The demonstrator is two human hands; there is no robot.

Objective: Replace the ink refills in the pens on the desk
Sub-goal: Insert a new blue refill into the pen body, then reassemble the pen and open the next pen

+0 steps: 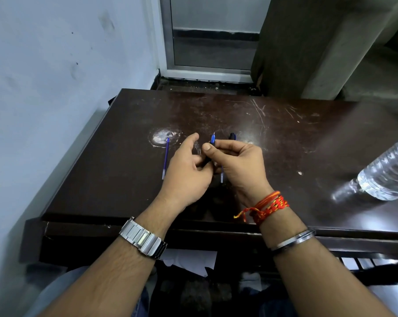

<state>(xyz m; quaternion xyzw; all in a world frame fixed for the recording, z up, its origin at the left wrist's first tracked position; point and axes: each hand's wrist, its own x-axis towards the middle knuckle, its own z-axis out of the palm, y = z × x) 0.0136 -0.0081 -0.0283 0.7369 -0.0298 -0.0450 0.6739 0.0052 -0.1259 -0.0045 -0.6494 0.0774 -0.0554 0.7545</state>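
Observation:
Both hands meet above the middle of the dark desk [285, 156]. My right hand [239, 165] pinches a dark pen barrel [208, 159] with a blue refill [213, 139] sticking out of its far end. My left hand [186, 172] grips the barrel's near end, its index finger raised. A loose blue refill [166, 159] lies on the desk left of my left hand. Another refill's pale end [222, 177] shows below my right hand. A dark pen part [233, 136] lies just beyond my right hand, mostly hidden.
A clear plastic water bottle [385, 172] lies on its side at the desk's right edge. A pale round scuff [162, 136] marks the desk near the loose refill. A wall runs along the left. A window frame and curtain stand behind the desk.

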